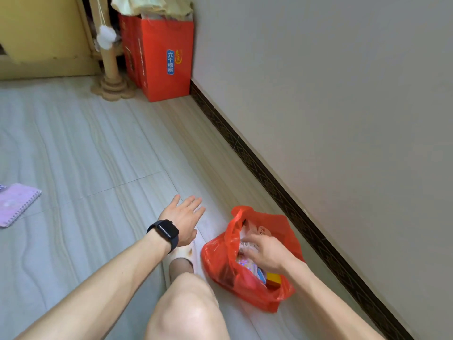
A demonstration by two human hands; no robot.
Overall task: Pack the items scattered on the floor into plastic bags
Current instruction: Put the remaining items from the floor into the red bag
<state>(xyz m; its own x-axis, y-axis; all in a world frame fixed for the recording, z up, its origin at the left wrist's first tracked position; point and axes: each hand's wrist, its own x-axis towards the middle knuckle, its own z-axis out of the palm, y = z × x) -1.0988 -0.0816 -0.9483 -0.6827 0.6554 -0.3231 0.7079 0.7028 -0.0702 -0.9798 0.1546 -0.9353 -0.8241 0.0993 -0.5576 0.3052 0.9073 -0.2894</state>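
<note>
Bag [220, 261]: thin, floppy, prob. light; take by rim. Notebook [14, 204] stiff, flat; pinch edge. L hand [183, 217] fingers spread, empty; R hand [266, 253] in bag, grip unclear.

You are in a room of a home, low over a pale striped tile floor [98, 148] that meets a plain wall [331, 94] along a dark patterned skirting board [257, 165]. In the corner stand red paper gift bags [166, 62], beside a tan cat scratching post [110, 62] with a white pom-pom [106, 36] on a string, next to yellow wooden furniture [41, 28]. A purple spiral notebook [16, 204] lies on the tiles, and you wear a house slipper [193, 251].
</note>
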